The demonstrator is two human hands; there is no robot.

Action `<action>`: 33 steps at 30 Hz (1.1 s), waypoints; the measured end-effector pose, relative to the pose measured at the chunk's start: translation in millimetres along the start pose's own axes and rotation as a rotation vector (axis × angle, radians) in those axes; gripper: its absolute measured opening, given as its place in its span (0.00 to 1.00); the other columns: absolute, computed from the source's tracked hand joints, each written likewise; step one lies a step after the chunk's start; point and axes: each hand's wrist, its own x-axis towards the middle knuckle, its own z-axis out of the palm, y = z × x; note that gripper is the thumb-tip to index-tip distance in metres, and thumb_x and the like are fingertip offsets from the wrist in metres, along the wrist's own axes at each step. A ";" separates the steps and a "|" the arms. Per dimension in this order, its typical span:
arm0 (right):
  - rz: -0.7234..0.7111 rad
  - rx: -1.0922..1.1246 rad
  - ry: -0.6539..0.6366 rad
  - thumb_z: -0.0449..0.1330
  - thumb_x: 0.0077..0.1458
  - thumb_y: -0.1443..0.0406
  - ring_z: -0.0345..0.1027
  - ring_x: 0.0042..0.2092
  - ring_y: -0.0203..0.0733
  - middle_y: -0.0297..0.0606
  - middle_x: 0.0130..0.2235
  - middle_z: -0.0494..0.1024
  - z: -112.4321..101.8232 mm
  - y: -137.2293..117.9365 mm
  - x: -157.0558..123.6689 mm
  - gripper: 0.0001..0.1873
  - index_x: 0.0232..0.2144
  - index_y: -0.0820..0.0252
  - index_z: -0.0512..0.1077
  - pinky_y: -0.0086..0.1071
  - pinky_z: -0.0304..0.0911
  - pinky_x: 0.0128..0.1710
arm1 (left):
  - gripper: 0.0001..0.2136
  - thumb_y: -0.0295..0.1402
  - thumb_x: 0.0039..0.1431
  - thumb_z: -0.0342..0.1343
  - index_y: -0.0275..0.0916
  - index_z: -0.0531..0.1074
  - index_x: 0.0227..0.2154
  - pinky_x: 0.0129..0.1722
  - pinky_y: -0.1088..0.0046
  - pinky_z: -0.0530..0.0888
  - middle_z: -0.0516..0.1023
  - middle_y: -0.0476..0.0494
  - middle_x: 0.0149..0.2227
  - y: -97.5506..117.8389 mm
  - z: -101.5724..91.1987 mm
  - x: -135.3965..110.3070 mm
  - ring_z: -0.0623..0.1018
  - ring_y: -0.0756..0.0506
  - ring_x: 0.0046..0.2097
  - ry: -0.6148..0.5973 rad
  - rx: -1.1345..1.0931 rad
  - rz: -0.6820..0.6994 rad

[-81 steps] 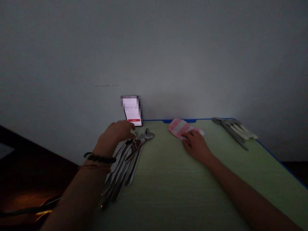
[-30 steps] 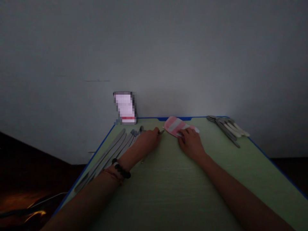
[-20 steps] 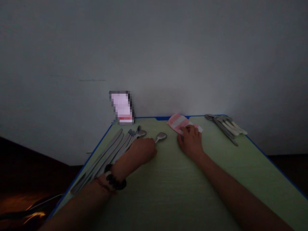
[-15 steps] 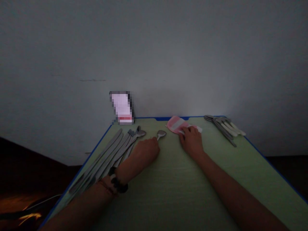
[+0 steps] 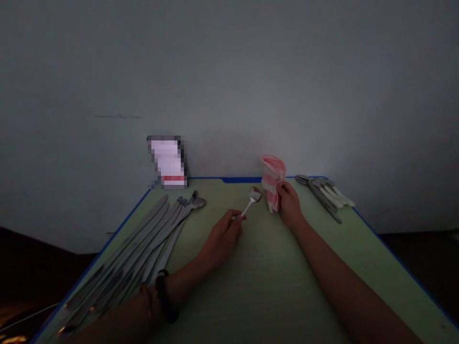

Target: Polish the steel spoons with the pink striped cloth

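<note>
Near the middle of the table, my left hand [image 5: 223,239] pinches the handle of a metal spoon [image 5: 255,195], its bowl pointing away from me and to the right. My right hand [image 5: 289,205] grips a pink-and-white striped cloth [image 5: 273,180], which stands up from the fingers just right of the spoon's bowl. Spoon and cloth look close together but apart. On the left lies a spread of long metal cutlery [image 5: 158,234], knives and spoons among it, partly behind my left forearm.
A smaller group of cutlery [image 5: 324,193], some with white handles, lies at the back right. A lit phone, blurred out [image 5: 168,162], leans against the wall [image 5: 229,86] at the back left. The green table [image 5: 279,286] has a blue edge.
My left hand has raised and turned the spoon, bringing its bowl towards the cloth. My right hand has lifted the cloth off the table. The view has shifted slightly.
</note>
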 end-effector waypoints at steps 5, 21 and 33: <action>0.351 0.525 -0.296 0.59 0.47 0.67 0.70 0.35 0.38 0.33 0.32 0.76 3.9 -8.8 0.8 0.08 0.34 0.58 0.69 0.34 0.66 0.40 | 0.17 0.44 0.59 0.45 0.36 0.68 0.39 0.16 0.81 0.49 0.51 0.58 0.20 6.6 -3.1 1.7 0.51 0.56 0.19 0.021 -0.233 -0.078; 0.475 0.574 -0.453 0.49 0.52 0.61 0.71 0.37 0.42 0.38 0.36 0.78 6.6 -15.2 -8.5 0.14 0.36 0.60 0.71 0.38 0.67 0.41 | 0.15 0.45 0.59 0.45 0.38 0.66 0.33 0.16 0.81 0.59 0.63 0.57 0.15 10.2 -6.2 4.3 0.61 0.55 0.15 -0.018 0.149 0.015; 0.232 0.328 -0.411 0.55 0.51 0.54 0.68 0.49 0.44 0.38 0.46 0.75 6.1 -29.3 -9.7 0.17 0.39 0.57 0.72 0.43 0.65 0.48 | 0.17 0.43 0.62 0.41 0.38 0.70 0.36 0.25 0.76 0.64 0.66 0.55 0.14 9.1 -7.6 5.8 0.70 0.50 0.20 -0.064 0.477 0.114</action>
